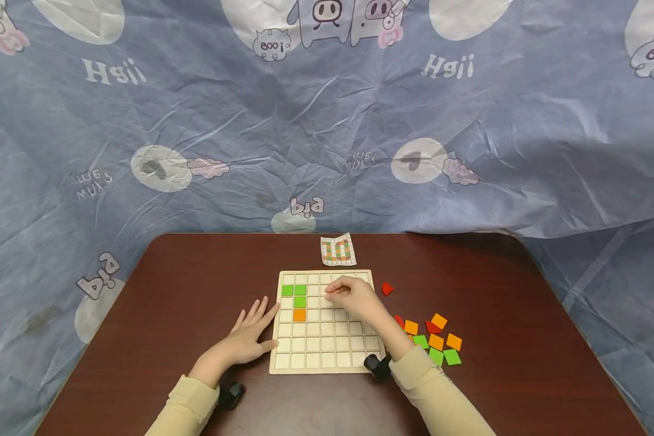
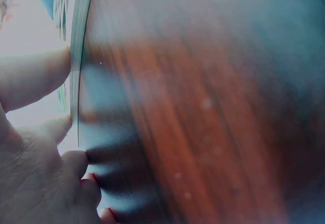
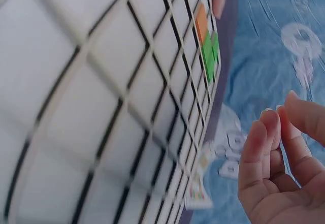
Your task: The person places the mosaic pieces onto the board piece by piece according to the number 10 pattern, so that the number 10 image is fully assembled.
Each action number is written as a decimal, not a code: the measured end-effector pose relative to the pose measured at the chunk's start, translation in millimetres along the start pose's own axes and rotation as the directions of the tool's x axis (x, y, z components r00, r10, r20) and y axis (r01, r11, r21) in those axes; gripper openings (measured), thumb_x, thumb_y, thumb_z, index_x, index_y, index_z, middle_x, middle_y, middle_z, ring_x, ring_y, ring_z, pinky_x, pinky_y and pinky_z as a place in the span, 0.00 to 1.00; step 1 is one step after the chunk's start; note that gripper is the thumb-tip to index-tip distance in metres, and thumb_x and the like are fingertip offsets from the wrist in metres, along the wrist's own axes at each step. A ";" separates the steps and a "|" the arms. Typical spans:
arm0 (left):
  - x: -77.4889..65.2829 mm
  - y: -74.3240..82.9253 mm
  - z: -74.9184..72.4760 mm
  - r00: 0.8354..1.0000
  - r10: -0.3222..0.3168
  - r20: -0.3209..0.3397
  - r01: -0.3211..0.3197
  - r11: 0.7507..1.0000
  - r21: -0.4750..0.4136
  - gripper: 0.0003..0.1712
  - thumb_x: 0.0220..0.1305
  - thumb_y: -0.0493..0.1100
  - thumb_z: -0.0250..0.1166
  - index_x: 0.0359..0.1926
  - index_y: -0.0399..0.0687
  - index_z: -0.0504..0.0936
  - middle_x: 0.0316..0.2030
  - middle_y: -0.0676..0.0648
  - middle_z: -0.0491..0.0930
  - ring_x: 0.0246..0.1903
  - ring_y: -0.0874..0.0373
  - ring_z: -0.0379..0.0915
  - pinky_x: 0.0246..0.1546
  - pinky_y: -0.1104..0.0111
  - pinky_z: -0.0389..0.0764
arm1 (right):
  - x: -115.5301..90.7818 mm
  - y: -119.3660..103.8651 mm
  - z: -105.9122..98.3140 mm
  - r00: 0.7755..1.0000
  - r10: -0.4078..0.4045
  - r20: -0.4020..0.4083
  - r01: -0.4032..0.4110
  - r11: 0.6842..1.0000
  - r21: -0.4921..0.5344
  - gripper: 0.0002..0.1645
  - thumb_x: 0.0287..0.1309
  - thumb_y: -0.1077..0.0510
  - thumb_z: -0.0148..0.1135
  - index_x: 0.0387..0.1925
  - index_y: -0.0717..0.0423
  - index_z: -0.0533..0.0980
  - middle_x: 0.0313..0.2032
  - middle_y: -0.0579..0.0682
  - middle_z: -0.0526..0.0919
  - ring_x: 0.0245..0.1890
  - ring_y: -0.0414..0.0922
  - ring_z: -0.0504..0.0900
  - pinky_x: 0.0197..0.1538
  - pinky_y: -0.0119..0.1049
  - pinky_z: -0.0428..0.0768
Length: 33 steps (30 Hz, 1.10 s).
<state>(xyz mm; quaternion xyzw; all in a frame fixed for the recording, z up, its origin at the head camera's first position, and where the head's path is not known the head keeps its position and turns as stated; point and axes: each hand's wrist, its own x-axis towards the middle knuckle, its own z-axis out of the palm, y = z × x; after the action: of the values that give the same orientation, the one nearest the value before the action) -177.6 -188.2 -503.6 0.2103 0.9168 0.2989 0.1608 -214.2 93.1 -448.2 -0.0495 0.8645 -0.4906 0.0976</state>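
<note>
currently the right hand (image 1: 356, 298) hangs over the gridded wooden board (image 1: 327, 345), thumb and fingertips drawn narrow on what looks like a red tile (image 1: 335, 290); only a sliver shows, shape unclear. the left hand (image 1: 245, 340) lies with fingers spread wide, touching the board's left edge, holding nothing. three green tiles (image 1: 300, 290) and an orange tile (image 1: 300, 315) sit in cells at the upper left. if the pinched tile comes down tilted or turned, it could catch on the ridges between cells. a push from the left hand might slide the board. the black wrist camera (image 1: 378, 367) near the lower right corner could bump it, and the right sleeve (image 1: 441, 387) might sweep the loose tiles (image 1: 436, 342) across the desk (image 1: 496, 290). misreading the pattern card (image 1: 338, 251) beyond the board could put a colour wrong.
</note>
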 end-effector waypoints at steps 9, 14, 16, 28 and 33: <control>-0.6 4.0 -0.3 0.999 -0.033 0.026 0.033 0.999 0.010 0.45 0.69 0.52 0.61 0.78 0.43 0.50 0.77 0.32 0.39 0.76 0.34 0.29 0.72 0.37 0.32 | -19.7 37.1 -56.8 0.994 0.071 -0.082 -0.068 0.997 0.038 0.15 0.63 0.55 0.65 0.46 0.60 0.82 0.40 0.54 0.86 0.41 0.54 0.83 0.47 0.46 0.82; -0.8 4.4 -0.8 0.999 -0.028 0.021 0.029 1.000 -0.007 0.45 0.68 0.52 0.62 0.77 0.43 0.51 0.77 0.31 0.39 0.76 0.34 0.30 0.72 0.37 0.31 | -35.1 61.0 -88.6 0.986 0.111 -0.120 -0.109 0.994 0.027 0.20 0.64 0.50 0.64 0.50 0.60 0.80 0.45 0.58 0.86 0.44 0.55 0.82 0.52 0.51 0.80; -0.1 3.1 -0.2 0.999 -0.046 0.027 0.046 0.999 0.003 0.46 0.68 0.52 0.62 0.78 0.46 0.49 0.77 0.34 0.37 0.77 0.36 0.29 0.73 0.40 0.30 | -40.6 68.5 -99.5 0.983 0.123 -0.135 -0.122 0.992 0.010 0.21 0.65 0.49 0.64 0.51 0.60 0.79 0.46 0.58 0.85 0.46 0.55 0.82 0.53 0.51 0.80; 1.2 -2.8 3.7 0.999 -0.043 0.011 0.043 0.999 0.005 0.46 0.68 0.51 0.62 0.78 0.49 0.48 0.78 0.37 0.37 0.77 0.38 0.28 0.73 0.41 0.30 | -62.9 107.5 -133.6 0.968 0.190 -0.165 -0.198 0.979 -0.037 0.26 0.64 0.48 0.64 0.55 0.63 0.77 0.48 0.57 0.85 0.45 0.50 0.83 0.46 0.38 0.80; -1.6 4.9 -0.9 0.998 -0.055 0.023 0.055 0.998 0.007 0.45 0.69 0.49 0.62 0.78 0.46 0.49 0.78 0.35 0.37 0.77 0.36 0.28 0.73 0.39 0.31 | -67.3 120.8 -136.4 0.962 0.222 -0.162 -0.232 0.972 -0.047 0.26 0.63 0.51 0.66 0.55 0.67 0.76 0.46 0.60 0.85 0.40 0.48 0.84 0.46 0.41 0.82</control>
<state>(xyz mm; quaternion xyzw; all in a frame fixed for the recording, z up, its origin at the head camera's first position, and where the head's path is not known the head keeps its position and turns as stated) -175.2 -185.8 -499.6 0.1890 0.9213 0.2889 0.1791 -177.0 281.8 -475.6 0.0852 0.8851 -0.4498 0.0838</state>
